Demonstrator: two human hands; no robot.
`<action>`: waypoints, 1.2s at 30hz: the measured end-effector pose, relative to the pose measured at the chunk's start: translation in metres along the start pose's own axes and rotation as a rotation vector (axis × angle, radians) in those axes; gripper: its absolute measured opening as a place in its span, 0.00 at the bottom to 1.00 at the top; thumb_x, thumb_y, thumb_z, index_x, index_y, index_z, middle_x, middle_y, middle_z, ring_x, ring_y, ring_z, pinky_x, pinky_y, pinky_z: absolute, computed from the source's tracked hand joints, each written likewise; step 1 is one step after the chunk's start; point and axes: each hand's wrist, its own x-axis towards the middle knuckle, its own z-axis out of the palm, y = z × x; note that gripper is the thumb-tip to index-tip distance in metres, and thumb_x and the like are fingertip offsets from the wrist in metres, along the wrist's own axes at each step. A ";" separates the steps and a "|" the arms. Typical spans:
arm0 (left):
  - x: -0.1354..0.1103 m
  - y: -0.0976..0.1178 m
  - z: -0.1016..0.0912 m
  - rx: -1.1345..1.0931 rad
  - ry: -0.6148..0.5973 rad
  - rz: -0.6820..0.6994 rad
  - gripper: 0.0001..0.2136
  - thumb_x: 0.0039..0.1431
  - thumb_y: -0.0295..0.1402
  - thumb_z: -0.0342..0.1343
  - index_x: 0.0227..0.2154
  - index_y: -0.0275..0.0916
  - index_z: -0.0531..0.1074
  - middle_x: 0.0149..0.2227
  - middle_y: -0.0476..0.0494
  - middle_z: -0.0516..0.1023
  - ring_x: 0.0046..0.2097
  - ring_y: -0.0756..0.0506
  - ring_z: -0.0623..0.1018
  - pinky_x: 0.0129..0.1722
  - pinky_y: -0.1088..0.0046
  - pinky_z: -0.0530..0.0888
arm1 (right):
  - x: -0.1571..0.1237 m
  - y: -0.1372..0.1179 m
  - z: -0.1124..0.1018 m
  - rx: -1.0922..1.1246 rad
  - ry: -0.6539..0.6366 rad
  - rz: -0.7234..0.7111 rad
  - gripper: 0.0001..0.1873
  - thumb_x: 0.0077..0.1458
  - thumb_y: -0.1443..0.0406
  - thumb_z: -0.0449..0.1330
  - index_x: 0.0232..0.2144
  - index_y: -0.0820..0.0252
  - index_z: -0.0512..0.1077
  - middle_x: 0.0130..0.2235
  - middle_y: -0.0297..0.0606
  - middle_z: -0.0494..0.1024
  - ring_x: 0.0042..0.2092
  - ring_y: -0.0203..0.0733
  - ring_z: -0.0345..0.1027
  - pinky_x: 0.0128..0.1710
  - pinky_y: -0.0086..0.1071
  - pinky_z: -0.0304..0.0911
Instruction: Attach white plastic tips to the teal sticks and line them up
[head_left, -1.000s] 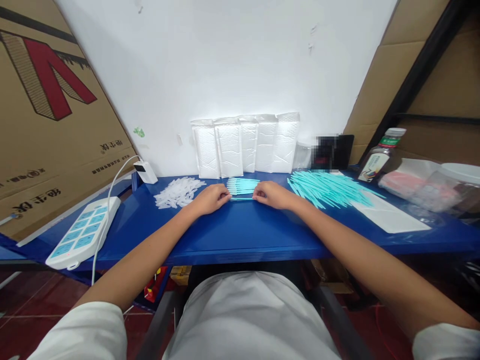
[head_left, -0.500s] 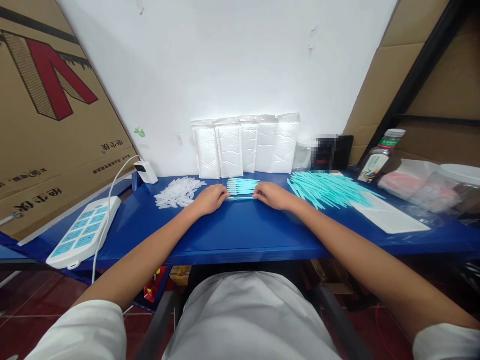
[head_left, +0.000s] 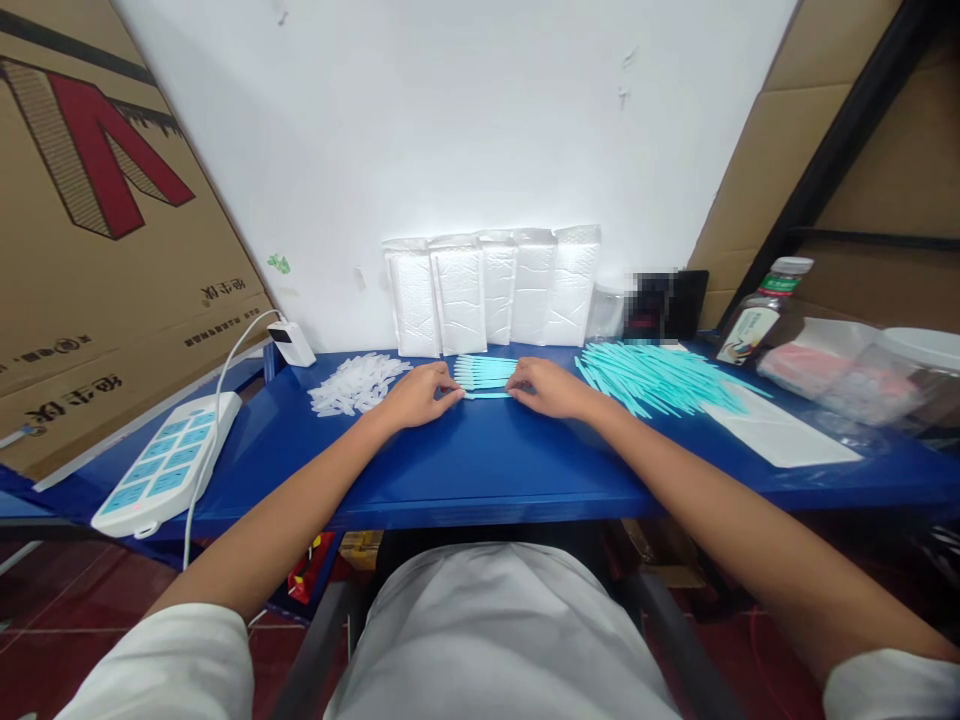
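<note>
My left hand (head_left: 414, 396) and my right hand (head_left: 546, 389) rest on the blue table (head_left: 480, 460), fingers pinched on the two ends of one thin teal stick (head_left: 486, 395). Just behind it lies a neat row of teal sticks (head_left: 486, 372) side by side. A loose pile of teal sticks (head_left: 654, 375) spreads to the right of my right hand. A heap of small clear plastic caps (head_left: 357, 383) lies left of my left hand.
White padded envelopes (head_left: 491, 290) lean against the wall. A white power strip (head_left: 169, 465) with a cable and a charger (head_left: 291, 343) lie at the left. At the right are a flat white envelope (head_left: 776, 432), a bottle (head_left: 761, 312), and plastic bags (head_left: 847, 370). Cardboard boxes (head_left: 105, 220) stand left.
The stick between my fingers has shifted slightly back, close against the neat row. Both hands have barely moved.
</note>
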 end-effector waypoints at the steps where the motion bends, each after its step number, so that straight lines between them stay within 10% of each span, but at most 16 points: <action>1: 0.000 0.002 -0.001 -0.004 -0.030 0.030 0.17 0.71 0.44 0.53 0.44 0.40 0.84 0.37 0.40 0.78 0.37 0.43 0.76 0.36 0.68 0.68 | -0.001 -0.002 -0.001 0.006 -0.015 -0.008 0.12 0.64 0.68 0.59 0.43 0.63 0.83 0.39 0.46 0.78 0.42 0.47 0.71 0.43 0.35 0.61; 36: -0.003 0.006 0.000 0.019 -0.188 -0.028 0.26 0.70 0.51 0.52 0.58 0.40 0.79 0.27 0.43 0.80 0.30 0.41 0.79 0.30 0.68 0.67 | -0.002 -0.011 -0.003 -0.077 -0.124 0.049 0.18 0.65 0.68 0.57 0.53 0.60 0.81 0.42 0.48 0.78 0.41 0.47 0.71 0.40 0.34 0.59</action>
